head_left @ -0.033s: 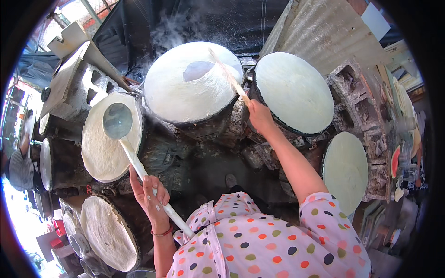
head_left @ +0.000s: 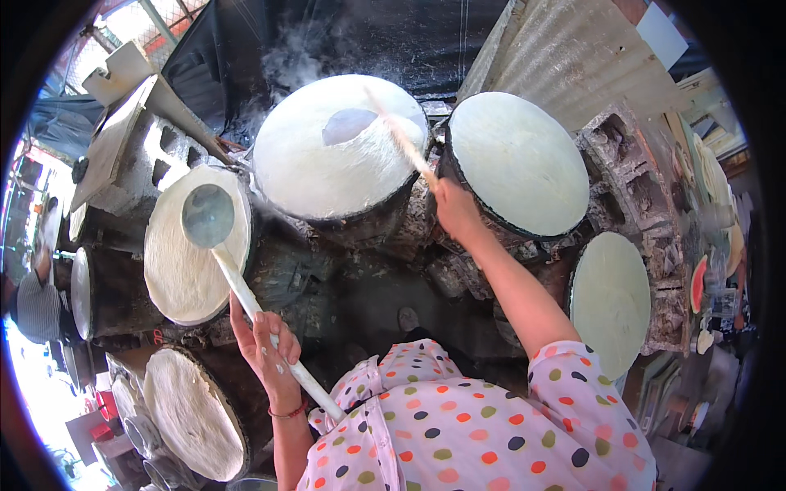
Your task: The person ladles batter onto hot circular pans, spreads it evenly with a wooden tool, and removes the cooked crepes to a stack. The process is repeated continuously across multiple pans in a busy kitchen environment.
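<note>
My left hand (head_left: pixel 270 352) grips the long white handle (head_left: pixel 311 380) of a tool whose round, grey flat head (head_left: pixel 208 216) lies over the cream-coated round griddle (head_left: pixel 168 270) at left. My right hand (head_left: pixel 456 209) is closed on a pale wooden stick (head_left: pixel 409 151), which reaches onto the steaming middle griddle (head_left: pixel 315 172). Its white layer has a grey patch right of centre, near the stick. A second round white-topped griddle (head_left: pixel 517 164) stands just right of the stick.
More round griddles sit at lower right (head_left: pixel 610 303) and lower left (head_left: pixel 192 413). Concrete blocks (head_left: pixel 622 180) flank them. A board (head_left: pixel 115 139) leans at upper left, corrugated sheet (head_left: pixel 565 57) and black plastic (head_left: pixel 229 49) stand behind. A person (head_left: pixel 37 299) in striped clothing is at far left.
My right hand has shifted very slightly left and down with the stick, which looks more blurred. My left hand and its tool are almost unchanged.
</note>
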Available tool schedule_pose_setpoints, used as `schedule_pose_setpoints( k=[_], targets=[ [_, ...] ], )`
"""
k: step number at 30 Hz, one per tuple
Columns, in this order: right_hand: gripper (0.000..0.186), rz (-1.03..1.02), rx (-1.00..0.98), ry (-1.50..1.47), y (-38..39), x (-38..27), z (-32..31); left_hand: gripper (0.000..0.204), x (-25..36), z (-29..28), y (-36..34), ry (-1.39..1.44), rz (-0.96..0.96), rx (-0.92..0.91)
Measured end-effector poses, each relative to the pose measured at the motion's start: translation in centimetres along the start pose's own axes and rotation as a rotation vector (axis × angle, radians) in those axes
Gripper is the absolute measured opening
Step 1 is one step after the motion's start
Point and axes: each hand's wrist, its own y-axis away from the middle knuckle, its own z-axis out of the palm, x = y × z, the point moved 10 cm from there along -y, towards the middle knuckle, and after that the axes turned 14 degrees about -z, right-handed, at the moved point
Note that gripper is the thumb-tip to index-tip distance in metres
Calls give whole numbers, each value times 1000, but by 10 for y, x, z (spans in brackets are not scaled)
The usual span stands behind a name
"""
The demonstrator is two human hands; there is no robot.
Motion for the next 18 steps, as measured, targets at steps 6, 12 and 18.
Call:
schedule_pose_setpoints(
  k=[6, 12, 18],
  targets=[
    [22, -82, 52, 274, 9, 16, -1, 56, -4, -7, -5, 37, -10, 48],
    [18, -76, 132, 328, -144, 11, -11, 55, -4, -5, -3, 15, -15, 158],
    [35, 115, 148, -51, -57, -7, -29, 55, -4, -6, -8, -8, -50, 174]
  ],
)
